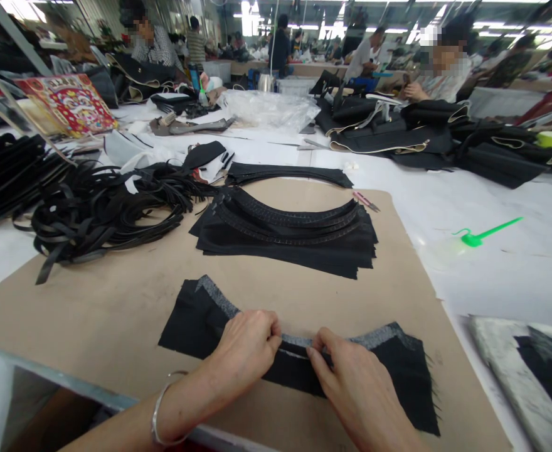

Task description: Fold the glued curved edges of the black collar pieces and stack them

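The black fabric panel [297, 376] lies at the lower centre of the frame, on brown sheeting [135, 314] that covers the table [473, 276]. Its curved upper edge carries a grey strip [222, 301], and the work seems to be turning that edge. To do it well, I'd take short stretches, follow the curve evenly, and press each stretch flat without pulling the cloth out of shape. The left hand [251, 344] has its grip closed, thumb against curled fingers, on the edge; the right hand [351, 370] pinches it just beside, thumb and fingertips nearly together.
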The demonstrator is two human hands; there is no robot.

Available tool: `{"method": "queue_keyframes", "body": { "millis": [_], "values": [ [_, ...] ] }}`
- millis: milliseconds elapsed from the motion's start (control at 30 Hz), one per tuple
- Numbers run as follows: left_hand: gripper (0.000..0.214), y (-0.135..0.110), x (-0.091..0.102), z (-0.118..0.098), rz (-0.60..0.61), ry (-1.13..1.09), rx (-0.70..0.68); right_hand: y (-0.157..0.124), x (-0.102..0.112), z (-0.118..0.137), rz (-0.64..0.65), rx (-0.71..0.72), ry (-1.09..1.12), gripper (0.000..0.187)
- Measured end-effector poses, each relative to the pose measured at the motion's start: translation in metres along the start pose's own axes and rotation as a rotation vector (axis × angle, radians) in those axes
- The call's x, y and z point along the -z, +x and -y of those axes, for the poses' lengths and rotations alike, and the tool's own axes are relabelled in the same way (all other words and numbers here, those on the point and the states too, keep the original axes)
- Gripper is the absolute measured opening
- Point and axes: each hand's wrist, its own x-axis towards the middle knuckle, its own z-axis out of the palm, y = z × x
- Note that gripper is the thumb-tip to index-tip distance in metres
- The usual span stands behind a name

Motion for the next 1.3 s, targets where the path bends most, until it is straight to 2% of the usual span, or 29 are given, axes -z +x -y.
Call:
{"method": "queue_keyframes", "body": {
  "millis": [433, 767, 967, 1300],
  "values": [
    [0.017, 0.0, -0.004, 0.0, -0.029, -0.004, -0.008, -0.001, -0.002, 0.002, -0.02, 0.004, -0.026, 0.019],
    [0.015, -0.003, -0.01, -0.003, -0.051, 0.072, -0.004, -0.003, -0.01, 0.003, -0.11, 0.045, -0.113, 0.015],
    [0.012, -0.006, -0.011, -0.003, -0.034, 0.072, -0.005, -0.007, -0.015, 0.007, -0.162, -0.042, -0.161, 0.004],
    [0.01, -0.01, -0.014, -0.009, -0.039, 0.052, 0.034, -0.008, -0.017, -0.003, -0.209, -0.038, -0.105, 0.014]
  ]
}}
